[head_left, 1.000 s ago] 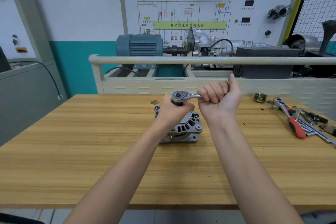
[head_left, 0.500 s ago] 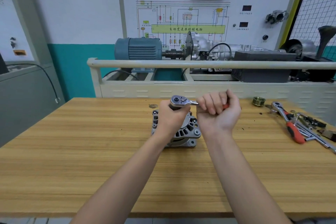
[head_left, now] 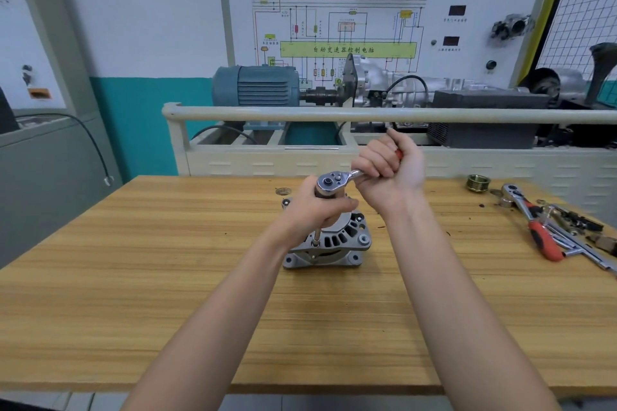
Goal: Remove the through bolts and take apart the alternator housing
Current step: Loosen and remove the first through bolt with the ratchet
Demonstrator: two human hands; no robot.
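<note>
My left hand [head_left: 319, 210] hid the alternator's [head_left: 337, 243] top; my right hand [head_left: 390, 173] covered the ratchet [head_left: 330, 182] handle.

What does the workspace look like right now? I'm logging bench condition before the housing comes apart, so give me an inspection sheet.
Surface: wooden bench, dark specks near the right end.
Job's things: alternator upright at centre; ratchet on an extension down to its rim.
Clutter: spare ratchet, pulley, small parts at right; washer behind the alternator.
Grippers: left hand grips the extension under the ratchet head; right hand grips the handle.
Cables: black cable over the grey cabinet, left.
Surroundings: motor, rail, wiring diagram.
</note>
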